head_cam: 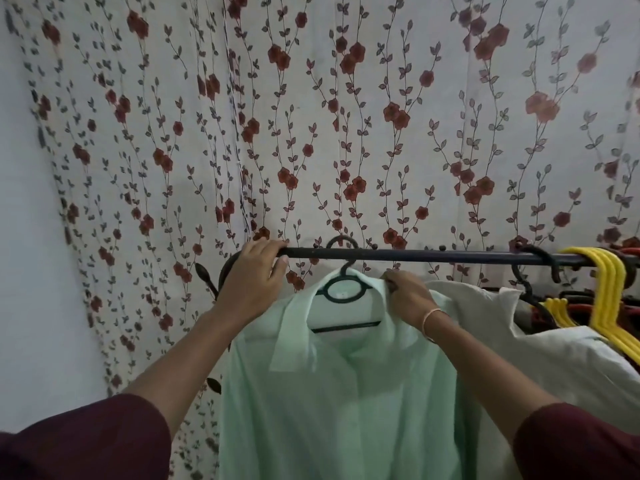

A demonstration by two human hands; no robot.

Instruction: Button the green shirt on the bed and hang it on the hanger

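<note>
Seeing the shirt draped on the hanger, hooked over the rail, in front of a flowered curtain. Gripping the rail with the left hand, fingers curled over the top, thumb underneath. Pinching the collar's right side with the right hand, fingertips bunched tight on the cloth. Just right of that, a white garment, then yellow hangers.

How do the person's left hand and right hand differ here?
The left hand grips the black rod; the right hand pinches the collar of the green shirt. The right wrist wears a thin bangle; the left wrist is bare. Both arms have maroon sleeves.
</note>
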